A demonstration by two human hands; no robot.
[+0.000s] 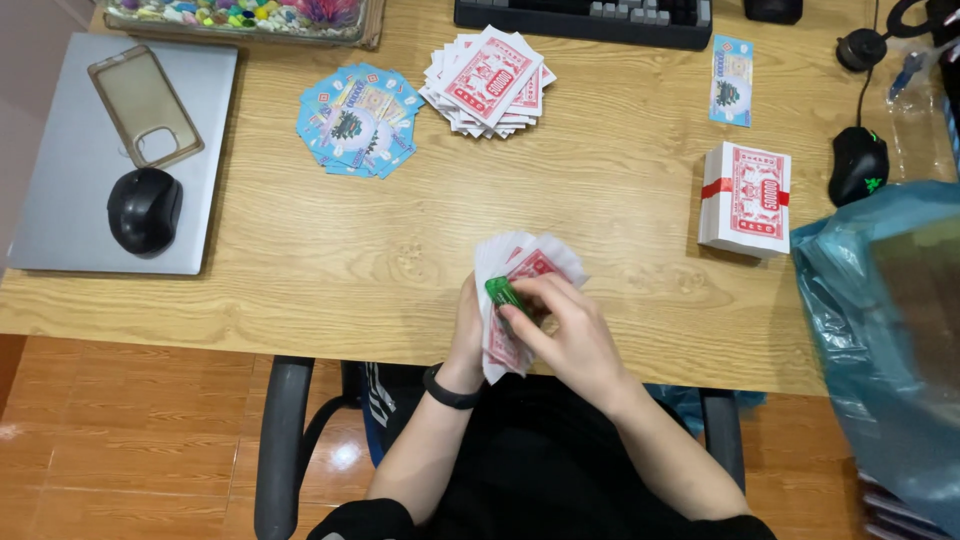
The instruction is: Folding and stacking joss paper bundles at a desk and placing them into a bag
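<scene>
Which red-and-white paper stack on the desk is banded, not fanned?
The bundle at the right, near the black-and-green mouse: squared-up block with a red band. The stack by the keyboard is loosely fanned; the third is in the hands.

The laptop (60, 180) lies at the table's (620, 200) left end, with a mouse (145, 210) and a phone case (145, 105) on it; two fanned piles of notes (357, 120) lie side by side behind the hands; a banded bundle (745, 198) sits to the right, near a second mouse (857, 165); a keyboard (585, 20) lies at the far edge.
</scene>
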